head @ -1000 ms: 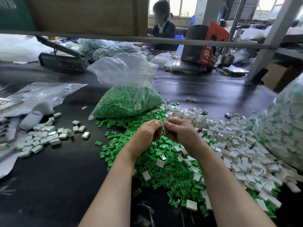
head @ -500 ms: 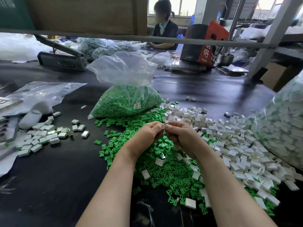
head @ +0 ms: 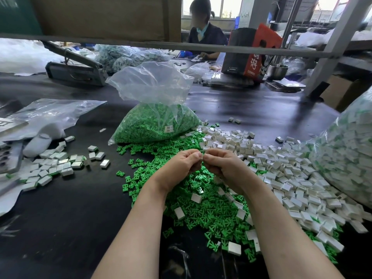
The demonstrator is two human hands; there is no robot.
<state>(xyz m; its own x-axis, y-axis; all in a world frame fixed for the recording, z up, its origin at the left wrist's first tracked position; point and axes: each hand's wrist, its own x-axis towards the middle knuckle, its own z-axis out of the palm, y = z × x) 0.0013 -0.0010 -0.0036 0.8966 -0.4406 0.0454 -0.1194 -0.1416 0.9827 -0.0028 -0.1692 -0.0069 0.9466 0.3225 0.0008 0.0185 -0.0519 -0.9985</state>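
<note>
From the head view, your left hand (head: pixel 178 168) and your right hand (head: pixel 224 168) meet fingertip to fingertip just above the dark tabletop (head: pixel 60 218); both hands have their fingers curled in, thumbs and forefingers pinching a small part (head: pixel 202 157) between them, and it is so hidden by your fingertips that its colour and shape cannot be told; the part sits right where the two thumbs touch, over the far edge of the loose heap of small green plastic pieces (head: pixel 201 208) that lies under your wrists and forearms; to your right that heap runs into a spread of white rectangular plastic caps (head: pixel 285 174), some of them scattered among the green; beyond your hands stands a clear plastic bag of green pieces (head: pixel 155 125), its open mouth crumpled upward; at the right edge bulges a large clear bag packed with white caps (head: pixel 346 158); to your left, well apart from your hands, lies a smaller cluster of white caps (head: pixel 54 168) beside a flat clear plastic bag (head: pixel 50 111); across the table another person (head: pixel 203 35) sits near a red-and-black carton (head: pixel 251 55).
</note>
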